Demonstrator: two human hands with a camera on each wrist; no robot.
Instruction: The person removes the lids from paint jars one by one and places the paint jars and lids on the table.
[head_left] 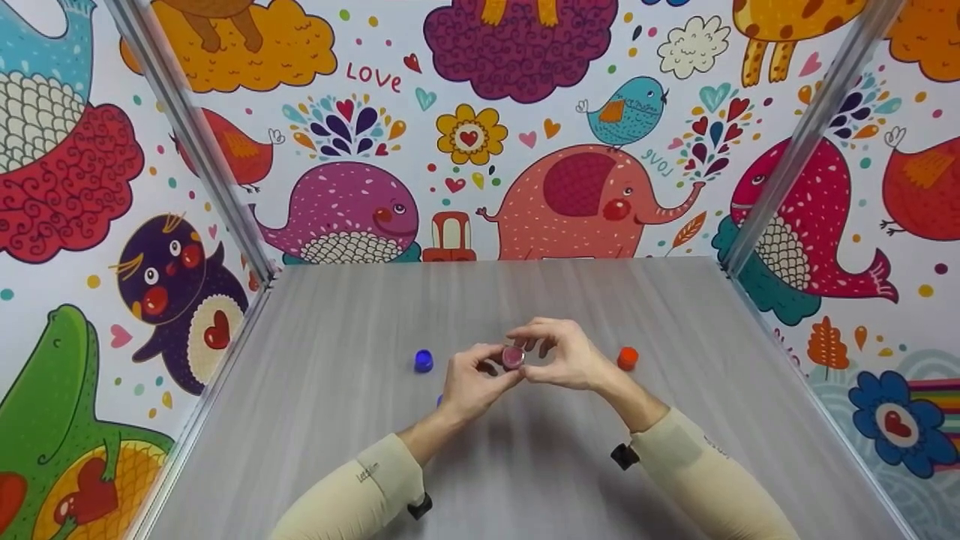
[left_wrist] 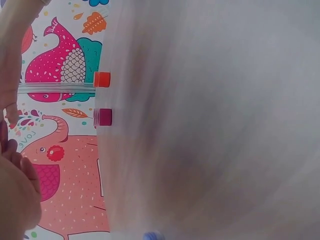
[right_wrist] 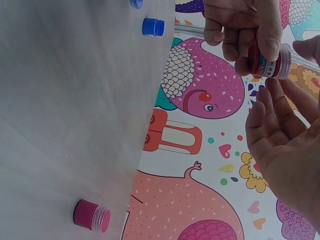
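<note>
My left hand [head_left: 474,381] holds a small paint jar [head_left: 513,357] up above the table, thumb and fingers pinching its labelled body. In the right wrist view this paint jar [right_wrist: 263,63] shows dark red contents and a clear ridged cap [right_wrist: 285,62], tipped on its side. My right hand [head_left: 568,355] is beside it, thumb and fingers spread on either side of the cap; its thumb tip stands slightly off the cap and the index fingertip is right by the jar. The left wrist view catches only parts of both hands, with the held jar out of sight.
On the grey table [head_left: 337,450] stand a blue jar [head_left: 424,361] at left, an orange jar [head_left: 628,358] at right and a pink jar [right_wrist: 88,215], hidden in the head view. Another blue jar [right_wrist: 135,3] is mostly behind my left hand. Patterned walls surround the table.
</note>
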